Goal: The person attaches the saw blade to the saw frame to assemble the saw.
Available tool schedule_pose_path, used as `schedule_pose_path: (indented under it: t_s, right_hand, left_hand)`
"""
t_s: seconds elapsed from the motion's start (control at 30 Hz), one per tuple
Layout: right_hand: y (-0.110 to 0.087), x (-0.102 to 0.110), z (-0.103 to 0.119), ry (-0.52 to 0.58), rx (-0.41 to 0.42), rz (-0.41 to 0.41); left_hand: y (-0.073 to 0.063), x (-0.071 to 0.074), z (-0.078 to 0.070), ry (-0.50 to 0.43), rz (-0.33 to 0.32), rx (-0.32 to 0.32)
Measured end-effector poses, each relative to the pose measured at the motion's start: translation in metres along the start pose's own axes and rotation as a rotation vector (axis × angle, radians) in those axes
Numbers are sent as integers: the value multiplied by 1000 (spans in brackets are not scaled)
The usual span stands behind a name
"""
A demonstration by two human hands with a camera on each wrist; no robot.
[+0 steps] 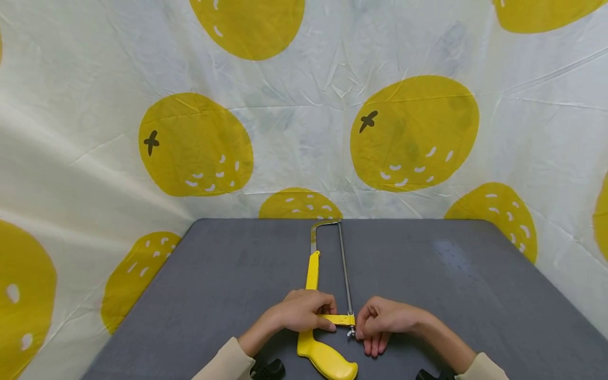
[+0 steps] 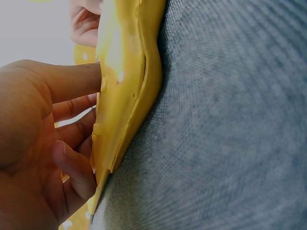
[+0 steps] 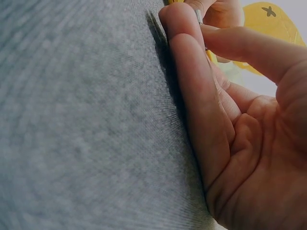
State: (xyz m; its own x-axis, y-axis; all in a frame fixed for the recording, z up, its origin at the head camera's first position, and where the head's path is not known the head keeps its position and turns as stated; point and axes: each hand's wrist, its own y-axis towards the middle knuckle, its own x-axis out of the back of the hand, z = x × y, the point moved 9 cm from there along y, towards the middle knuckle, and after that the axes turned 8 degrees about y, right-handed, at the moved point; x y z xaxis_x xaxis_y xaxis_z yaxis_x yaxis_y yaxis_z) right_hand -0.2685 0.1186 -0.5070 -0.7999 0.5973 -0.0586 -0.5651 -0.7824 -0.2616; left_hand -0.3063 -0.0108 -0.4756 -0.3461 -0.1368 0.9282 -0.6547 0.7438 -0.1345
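A hacksaw (image 1: 328, 359) with a yellow handle and frame lies flat on the grey table, its metal front end pointing away from me. My left hand (image 1: 306, 311) grips the yellow frame by the short crosspiece above the handle, thumb on the near side. The blade (image 1: 344, 264) runs along the right side to that crosspiece. At its near end sits a small metal wing nut (image 1: 351, 333), which my right hand (image 1: 387, 319) pinches between thumb and forefinger. In the right wrist view, the fingertips partly hide the nut; the other fingers rest along the table.
The grey table (image 1: 237, 274) extends around the saw, with its back edge near the saw's tip. Behind it hangs a white cloth (image 1: 304, 142) printed with yellow fruit. Dark wrist straps (image 1: 268, 369) show at the bottom.
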Motion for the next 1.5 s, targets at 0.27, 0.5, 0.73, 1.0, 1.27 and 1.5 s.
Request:
schedule_pose_path:
  t_s: [0.27,0.5,0.73,1.0,1.27,1.5]
  right_hand:
    - [0,0,2,14,-10,2]
    - [-1,1,4,16,-16,-2]
    - [0,1,3,16,-9,0]
    - [0,2,0,7,-11,-9]
    - [0,2,0,-2,-10,-7]
    - [1,0,0,-33,-28,-18]
  left_hand:
    - [0,0,-1,7,-10,-3]
    - [1,2,-2,-1,-10,-3]
    - [1,1,-1,1,-13,-6]
    - [2,0,-1,6,-15,-10]
    - [1,0,-1,7,-13,-2]
    - [1,-1,-1,12,-13,2]
